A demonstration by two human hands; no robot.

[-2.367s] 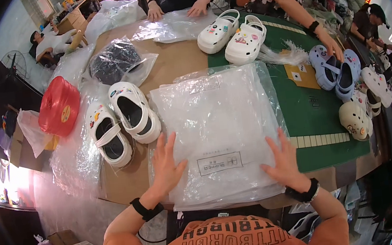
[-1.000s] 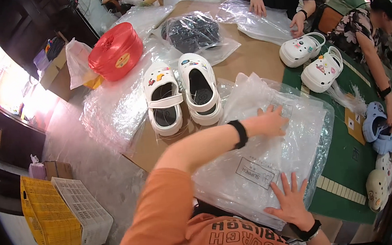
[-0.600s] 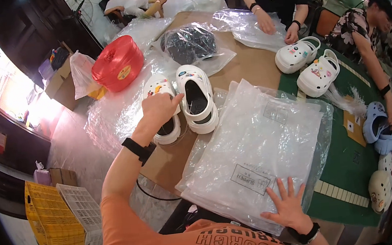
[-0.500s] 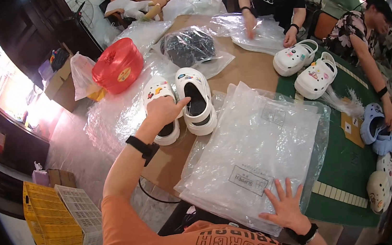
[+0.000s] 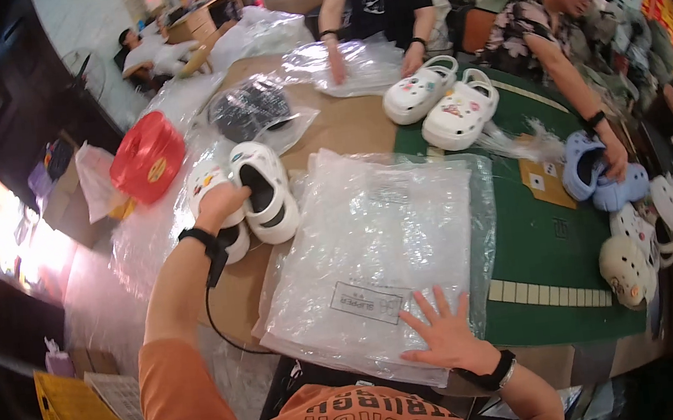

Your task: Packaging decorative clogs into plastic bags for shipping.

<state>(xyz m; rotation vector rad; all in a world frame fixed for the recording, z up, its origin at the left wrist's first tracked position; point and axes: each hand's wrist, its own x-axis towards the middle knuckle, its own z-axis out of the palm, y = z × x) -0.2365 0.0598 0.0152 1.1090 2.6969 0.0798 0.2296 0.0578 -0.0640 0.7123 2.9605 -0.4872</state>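
Note:
A pair of white clogs with colourful charms stands on the brown board left of centre. My left hand (image 5: 222, 206) lies over the left clog (image 5: 205, 178), its thumb reaching to the edge of the right clog (image 5: 283, 195). It appears closed on them, though its other fingers are mostly hidden. My right hand (image 5: 449, 336) rests flat, fingers spread, on the lower right of a stack of clear plastic bags (image 5: 372, 231). The stack lies directly in front of me, beside the clogs.
Beyond the clogs are a red roll (image 5: 149, 156) and a wrapped dark bundle (image 5: 250, 110). More white clogs (image 5: 458, 113) stand on the green mat (image 5: 532, 250). One co-worker's hands (image 5: 412, 59) handle plastic across the table; another's hand (image 5: 614, 157) touches blue clogs (image 5: 585, 165).
The view has swung to the right, so everything sits further left. My left hand stays at the clogs and my right hand stays flat on the bags.

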